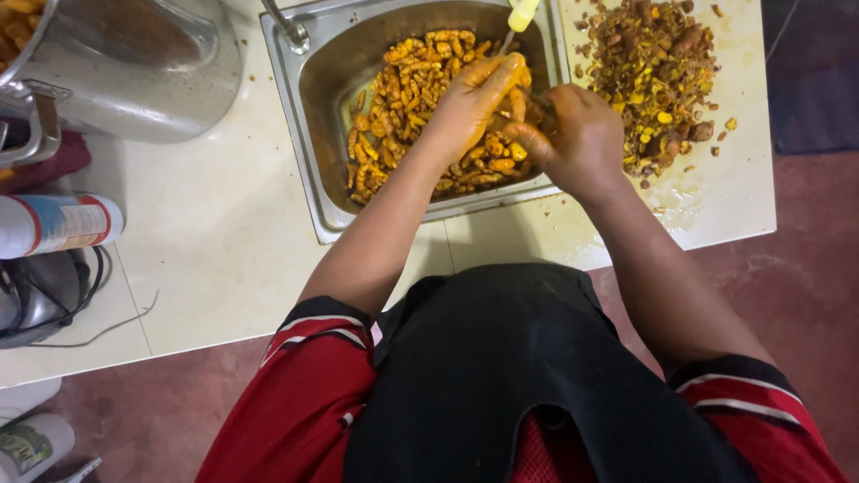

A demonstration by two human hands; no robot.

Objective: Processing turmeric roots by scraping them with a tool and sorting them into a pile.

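Note:
A steel sink [322,134] set in a pale counter holds a heap of orange-yellow turmeric roots [403,98]. My left hand [470,103], stained yellow, is closed around one root [517,103] above the heap. My right hand [577,134] is closed right against it, and a thin dark blade [538,97] shows between the two hands. A pale yellow tool handle [522,13] with a thin metal shaft sticks up just beyond my left fingers. Which hand it belongs to, I cannot tell.
A pile of brown and yellow peelings [649,63] lies on the counter right of the sink. A big steel pot [134,63] stands at the far left, with a tap [288,27] beside it. A white spray can [54,224] and a dark appliance with a cord [40,295] sit at the left edge.

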